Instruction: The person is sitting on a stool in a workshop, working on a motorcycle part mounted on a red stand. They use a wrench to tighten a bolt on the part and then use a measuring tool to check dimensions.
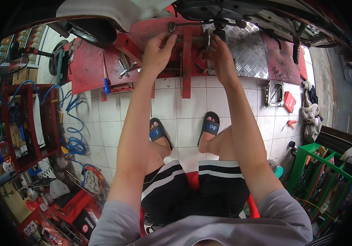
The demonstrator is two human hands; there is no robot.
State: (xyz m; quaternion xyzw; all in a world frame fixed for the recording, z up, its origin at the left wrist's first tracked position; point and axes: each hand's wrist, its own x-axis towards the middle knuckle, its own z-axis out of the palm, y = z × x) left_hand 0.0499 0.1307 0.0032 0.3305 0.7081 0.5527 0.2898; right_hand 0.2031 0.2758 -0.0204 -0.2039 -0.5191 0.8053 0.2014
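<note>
seated person reaches up to a red lift platform (94, 69). left hand (157, 51) curls around a horizontal metal axle (186, 39) under the motorcycle; right hand (221, 55) grips its other end.

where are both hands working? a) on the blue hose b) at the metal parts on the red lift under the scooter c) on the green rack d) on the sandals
b: the left hand and right hand both reach up to the metal parts on the red lift.
</note>
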